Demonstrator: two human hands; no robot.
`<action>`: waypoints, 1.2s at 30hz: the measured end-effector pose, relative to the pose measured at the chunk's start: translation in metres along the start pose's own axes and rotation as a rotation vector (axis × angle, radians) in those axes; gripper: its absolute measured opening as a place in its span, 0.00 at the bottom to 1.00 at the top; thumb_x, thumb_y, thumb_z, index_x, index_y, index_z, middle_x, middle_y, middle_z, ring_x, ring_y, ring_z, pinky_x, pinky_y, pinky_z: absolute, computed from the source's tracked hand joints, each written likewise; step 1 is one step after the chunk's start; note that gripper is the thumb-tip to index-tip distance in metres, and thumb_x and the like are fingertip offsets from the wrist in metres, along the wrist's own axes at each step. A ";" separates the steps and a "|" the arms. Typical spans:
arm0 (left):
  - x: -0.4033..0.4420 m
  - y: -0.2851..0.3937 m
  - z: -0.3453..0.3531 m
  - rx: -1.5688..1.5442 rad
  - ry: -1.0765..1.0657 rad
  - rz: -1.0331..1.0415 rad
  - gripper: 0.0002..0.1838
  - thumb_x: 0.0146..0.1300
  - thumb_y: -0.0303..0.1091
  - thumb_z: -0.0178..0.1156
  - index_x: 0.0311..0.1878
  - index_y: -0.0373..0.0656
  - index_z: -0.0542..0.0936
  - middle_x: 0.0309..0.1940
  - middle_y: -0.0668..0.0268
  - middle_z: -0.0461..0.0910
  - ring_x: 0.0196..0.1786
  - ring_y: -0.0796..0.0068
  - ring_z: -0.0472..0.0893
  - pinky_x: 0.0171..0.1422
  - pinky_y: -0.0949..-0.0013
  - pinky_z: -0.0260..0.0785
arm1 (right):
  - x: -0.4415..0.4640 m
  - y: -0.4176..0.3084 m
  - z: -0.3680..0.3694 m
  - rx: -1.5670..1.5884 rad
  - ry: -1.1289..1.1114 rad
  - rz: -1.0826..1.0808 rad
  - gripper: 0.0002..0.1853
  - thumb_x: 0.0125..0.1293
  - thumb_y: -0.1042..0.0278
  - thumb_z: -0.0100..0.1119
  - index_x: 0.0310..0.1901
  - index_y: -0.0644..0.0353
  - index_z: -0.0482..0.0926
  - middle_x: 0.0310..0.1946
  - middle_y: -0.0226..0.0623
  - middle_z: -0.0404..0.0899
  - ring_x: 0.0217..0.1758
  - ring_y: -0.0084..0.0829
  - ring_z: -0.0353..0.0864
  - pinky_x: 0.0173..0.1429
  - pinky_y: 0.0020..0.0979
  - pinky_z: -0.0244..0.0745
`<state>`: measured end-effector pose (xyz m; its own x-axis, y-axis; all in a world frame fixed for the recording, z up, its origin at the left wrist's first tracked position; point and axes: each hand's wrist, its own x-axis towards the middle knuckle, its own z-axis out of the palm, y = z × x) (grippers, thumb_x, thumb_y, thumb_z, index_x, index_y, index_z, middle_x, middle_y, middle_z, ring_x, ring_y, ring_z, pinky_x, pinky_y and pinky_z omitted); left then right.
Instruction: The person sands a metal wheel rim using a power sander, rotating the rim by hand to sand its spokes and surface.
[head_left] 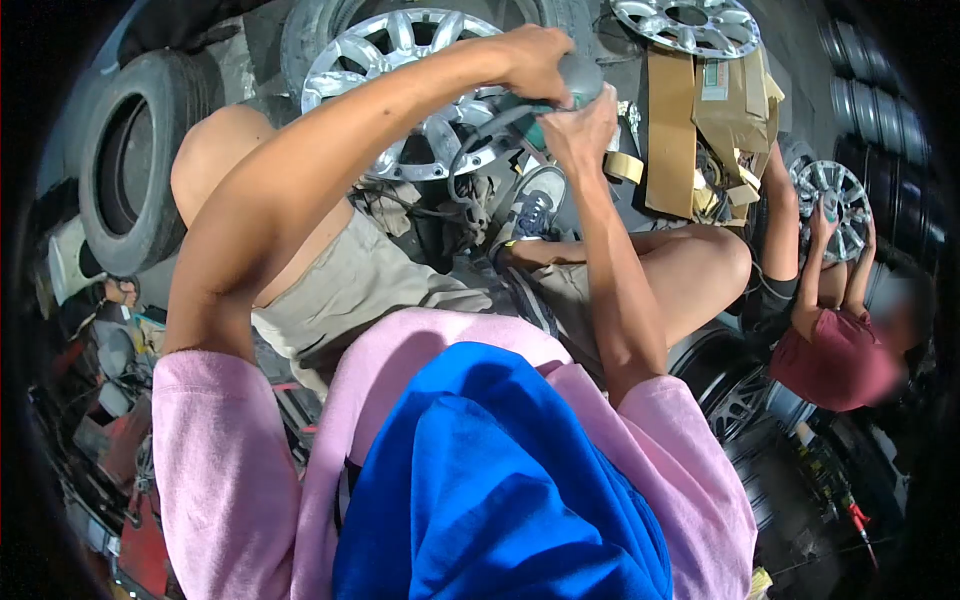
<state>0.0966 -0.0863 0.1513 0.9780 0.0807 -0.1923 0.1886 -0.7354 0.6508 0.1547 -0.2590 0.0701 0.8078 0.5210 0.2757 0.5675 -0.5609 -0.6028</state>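
Note:
Both of my hands are on a teal and grey corded power tool (582, 78), held over the right edge of a silver alloy wheel (440, 132). My left hand (538, 62) reaches across from the left, closed on the tool's upper part. Below it, my right hand (585, 128) is wrapped round the tool's body, most of which it hides. A dark cord loops from the tool down toward cloths (478, 200) beside the wheel. The tool's working face is hidden. A tape roll (623, 167) sits just right of my right hand.
My shoe (538, 200) rests below the tool. Cardboard (670, 130) stands at right, beneath another silver wheel (735, 38). A tyre (105, 165) is at left. At far right, another person (840, 360) holds a silver wheel (845, 205). Dark wheels (735, 380) lie nearby.

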 end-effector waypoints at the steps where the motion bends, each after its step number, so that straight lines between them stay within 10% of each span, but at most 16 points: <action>1: -0.001 -0.010 0.004 0.068 0.086 0.103 0.44 0.54 0.49 0.77 0.71 0.35 0.75 0.53 0.39 0.85 0.59 0.43 0.85 0.66 0.53 0.75 | 0.001 -0.003 0.006 0.006 0.005 -0.020 0.33 0.40 0.65 0.76 0.49 0.70 0.75 0.45 0.52 0.78 0.53 0.57 0.78 0.59 0.50 0.73; 36: 0.022 -0.045 0.018 -0.043 0.092 0.046 0.44 0.56 0.48 0.75 0.72 0.34 0.74 0.61 0.40 0.82 0.65 0.45 0.82 0.72 0.55 0.73 | 0.011 -0.002 0.027 -0.071 0.060 -0.080 0.39 0.43 0.60 0.80 0.52 0.76 0.71 0.49 0.56 0.75 0.56 0.60 0.74 0.62 0.52 0.71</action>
<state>0.1076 -0.0640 0.1044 0.9894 0.1104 -0.0948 0.1452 -0.7100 0.6890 0.1575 -0.2346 0.0538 0.7661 0.5279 0.3666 0.6389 -0.5639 -0.5232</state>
